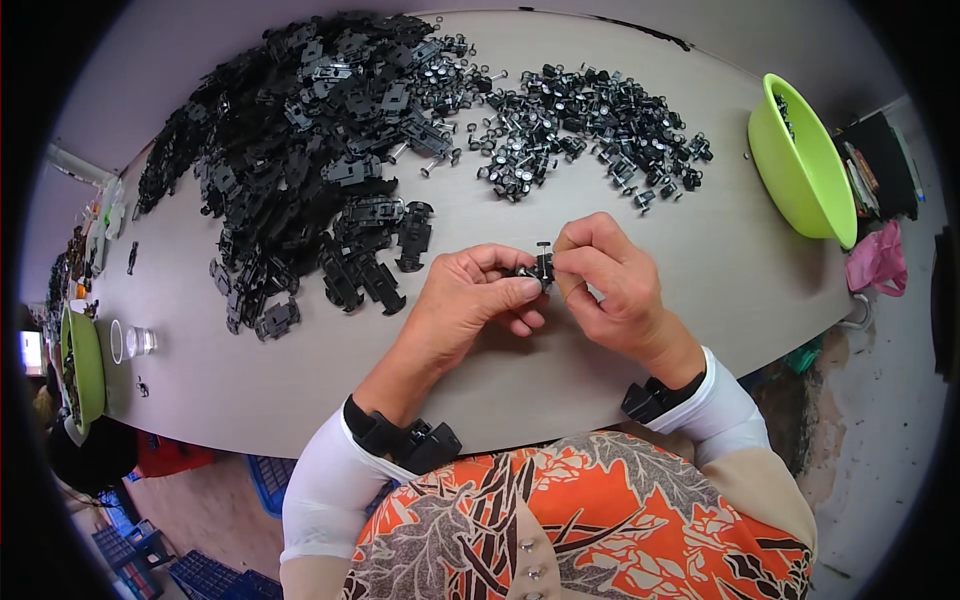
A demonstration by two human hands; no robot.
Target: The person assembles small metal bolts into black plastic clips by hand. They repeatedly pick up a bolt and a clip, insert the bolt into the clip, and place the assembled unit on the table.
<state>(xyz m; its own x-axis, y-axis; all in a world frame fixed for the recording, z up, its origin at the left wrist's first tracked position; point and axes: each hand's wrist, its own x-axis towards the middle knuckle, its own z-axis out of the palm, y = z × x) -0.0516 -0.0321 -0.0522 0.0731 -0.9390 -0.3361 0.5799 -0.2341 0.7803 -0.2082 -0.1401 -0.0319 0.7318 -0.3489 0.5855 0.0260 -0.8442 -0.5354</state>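
Note:
In front of my chest, both hands meet over the table. My left hand point(470, 295) is closed, thumb and fingers pinching a small cluster of black wheeled parts, mostly covered by the fingers. A wheel axle point(543, 254), a thin metal rod with a small black wheel at its top, stands up between the two hands. My right hand point(615, 285) is closed, with its thumb and forefinger pinched at the side of this axle. Beyond the hands lies a pile of loose wheel axles point(590, 125). To the left is a large heap of black toy-car chassis point(310, 150).
A lime-green bowl point(815, 175) with some parts inside stands tilted at the right edge. Another green bowl point(85, 365) is at the far left, near a clear plastic cup point(140, 341). A pink bag point(878, 262) hangs at the right; blue crates point(215, 578) are on the floor.

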